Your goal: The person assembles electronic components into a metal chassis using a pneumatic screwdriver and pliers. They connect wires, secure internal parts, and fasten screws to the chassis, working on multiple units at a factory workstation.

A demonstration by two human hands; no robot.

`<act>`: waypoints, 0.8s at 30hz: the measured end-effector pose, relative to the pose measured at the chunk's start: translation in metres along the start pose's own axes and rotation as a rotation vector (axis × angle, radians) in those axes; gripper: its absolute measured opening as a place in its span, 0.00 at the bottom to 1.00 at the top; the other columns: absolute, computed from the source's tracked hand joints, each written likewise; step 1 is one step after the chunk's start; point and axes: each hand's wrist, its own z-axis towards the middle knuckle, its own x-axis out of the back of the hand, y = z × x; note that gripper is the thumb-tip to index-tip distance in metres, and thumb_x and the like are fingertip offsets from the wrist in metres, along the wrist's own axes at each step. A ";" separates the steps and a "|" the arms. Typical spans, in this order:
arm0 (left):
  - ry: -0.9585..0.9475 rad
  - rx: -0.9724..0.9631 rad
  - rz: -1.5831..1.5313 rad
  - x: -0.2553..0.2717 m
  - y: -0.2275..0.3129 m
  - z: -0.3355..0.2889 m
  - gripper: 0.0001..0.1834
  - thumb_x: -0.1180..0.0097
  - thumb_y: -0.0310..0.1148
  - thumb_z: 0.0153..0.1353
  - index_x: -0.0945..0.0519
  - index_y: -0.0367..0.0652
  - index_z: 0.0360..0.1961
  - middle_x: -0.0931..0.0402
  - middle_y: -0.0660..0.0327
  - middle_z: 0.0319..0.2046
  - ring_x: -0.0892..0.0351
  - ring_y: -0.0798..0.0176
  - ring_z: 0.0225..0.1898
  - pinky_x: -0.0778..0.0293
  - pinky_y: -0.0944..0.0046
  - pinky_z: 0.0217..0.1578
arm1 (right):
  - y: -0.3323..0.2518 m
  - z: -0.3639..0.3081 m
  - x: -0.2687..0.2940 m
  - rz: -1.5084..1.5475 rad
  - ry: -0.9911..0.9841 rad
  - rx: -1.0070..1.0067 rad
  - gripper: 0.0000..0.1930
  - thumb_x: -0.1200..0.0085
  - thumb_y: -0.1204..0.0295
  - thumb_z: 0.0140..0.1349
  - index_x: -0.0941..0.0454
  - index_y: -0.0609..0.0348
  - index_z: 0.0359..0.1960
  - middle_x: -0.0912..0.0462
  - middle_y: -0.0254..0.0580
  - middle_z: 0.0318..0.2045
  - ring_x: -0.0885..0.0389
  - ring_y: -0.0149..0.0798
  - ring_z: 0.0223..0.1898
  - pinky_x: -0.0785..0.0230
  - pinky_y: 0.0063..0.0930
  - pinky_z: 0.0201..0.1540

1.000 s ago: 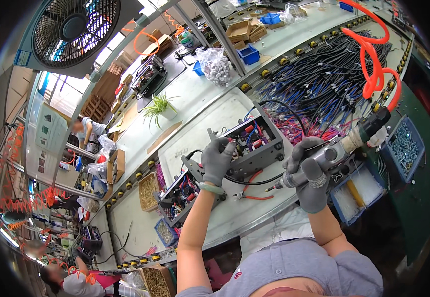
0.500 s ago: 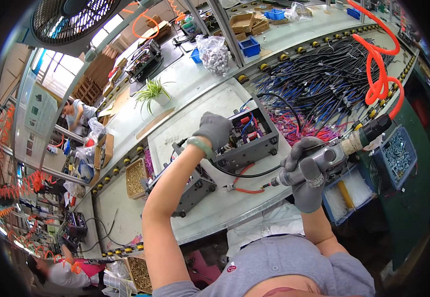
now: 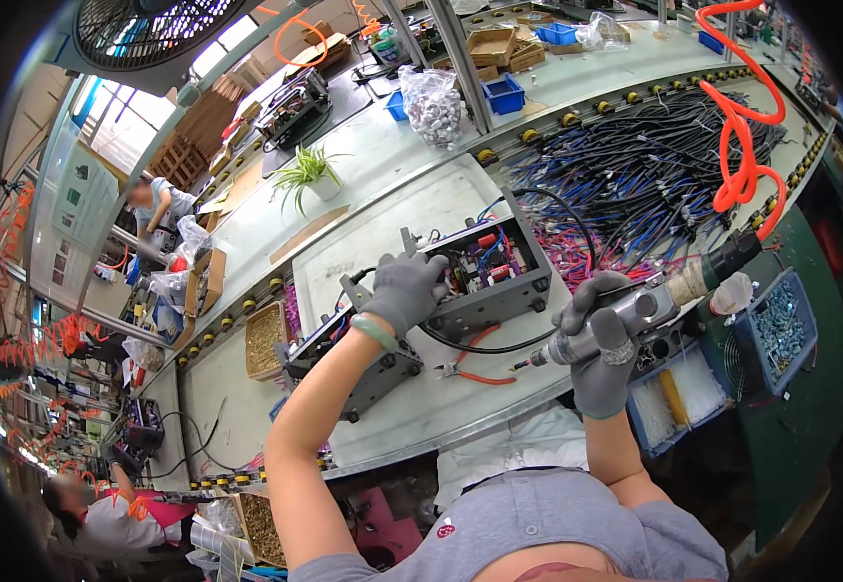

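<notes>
Left hand [image 3: 407, 291]: at chassis [image 3: 491, 308]; grip unclear.
Right hand [image 3: 600, 376]: grip around driver [image 3: 652, 308].
Chassis: back from table's [image 3: 441, 407] front edge; likely heavy, stiff; best held by frame.

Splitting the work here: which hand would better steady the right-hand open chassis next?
Likely the left hand, over the left end of that chassis, no tool showing; the right hand grips a power tool.

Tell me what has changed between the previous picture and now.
The left hand has come back toward the person from farther out, its fingers now spread at the left end of the farther open case; whether they grip it is unclear. The right hand still holds the driver, and the pliers lie in the same place.
</notes>
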 end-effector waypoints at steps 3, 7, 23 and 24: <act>-0.176 0.006 0.060 0.010 0.002 0.020 0.13 0.46 0.41 0.59 0.19 0.50 0.42 0.19 0.54 0.32 0.18 0.50 0.38 0.27 0.49 0.42 | 0.002 -0.004 0.005 0.021 -0.042 -0.041 0.23 0.35 0.64 0.58 0.30 0.55 0.51 0.26 0.35 0.35 0.25 0.29 0.30 0.29 0.29 0.39; -0.314 -0.033 0.092 0.013 -0.004 0.042 0.11 0.48 0.39 0.58 0.17 0.49 0.36 0.18 0.54 0.29 0.17 0.49 0.35 0.25 0.48 0.37 | 0.001 -0.005 0.009 -0.037 -0.007 -0.020 0.23 0.34 0.64 0.58 0.30 0.54 0.51 0.26 0.35 0.35 0.24 0.29 0.31 0.28 0.28 0.35; -0.678 -0.258 0.473 0.027 0.019 0.082 0.16 0.47 0.38 0.53 0.14 0.47 0.40 0.16 0.52 0.35 0.16 0.53 0.39 0.23 0.53 0.40 | -0.018 -0.010 0.029 0.006 0.020 -0.035 0.22 0.34 0.65 0.58 0.29 0.54 0.50 0.26 0.34 0.35 0.24 0.30 0.31 0.28 0.26 0.34; -0.692 -0.297 0.481 0.031 0.024 0.086 0.17 0.47 0.38 0.52 0.14 0.47 0.41 0.16 0.51 0.35 0.16 0.53 0.40 0.22 0.53 0.39 | -0.017 -0.011 0.032 0.008 0.031 -0.024 0.22 0.34 0.65 0.58 0.29 0.54 0.50 0.26 0.34 0.35 0.24 0.29 0.31 0.28 0.26 0.36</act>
